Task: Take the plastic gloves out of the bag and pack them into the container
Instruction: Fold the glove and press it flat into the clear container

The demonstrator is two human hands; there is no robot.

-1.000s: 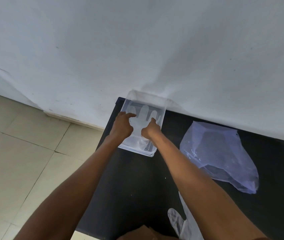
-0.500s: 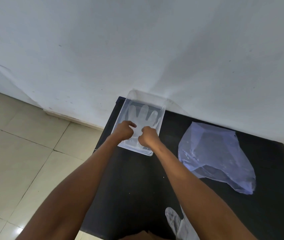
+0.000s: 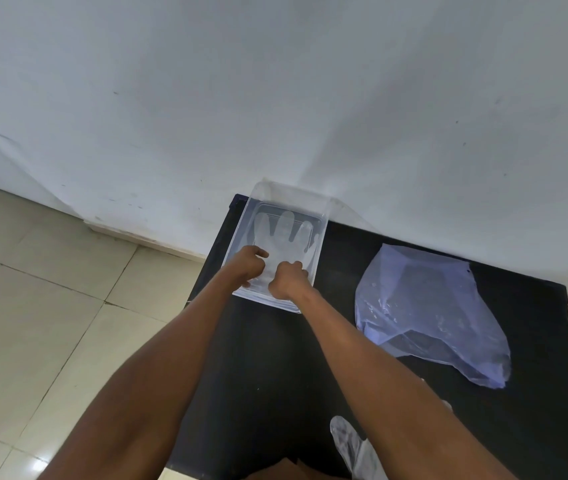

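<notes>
1. Glove (image 3: pixel 284 237) lies flat in the clear container (image 3: pixel 324 216), fingers pointing at the wall, cuff toward the person.
2. Left hand (image 3: pixel 248 265) and right hand (image 3: pixel 287 279), both curled, press its cuff end.
3. Another glove (image 3: pixel 351 445) waits nearest the right arm.

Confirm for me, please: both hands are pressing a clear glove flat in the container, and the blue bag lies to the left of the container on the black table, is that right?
Not quite. The head view shows the blue bag lying to the right of the container, not the left. The rest holds: the left hand and right hand are on the clear glove in the container, on the black table.
</notes>
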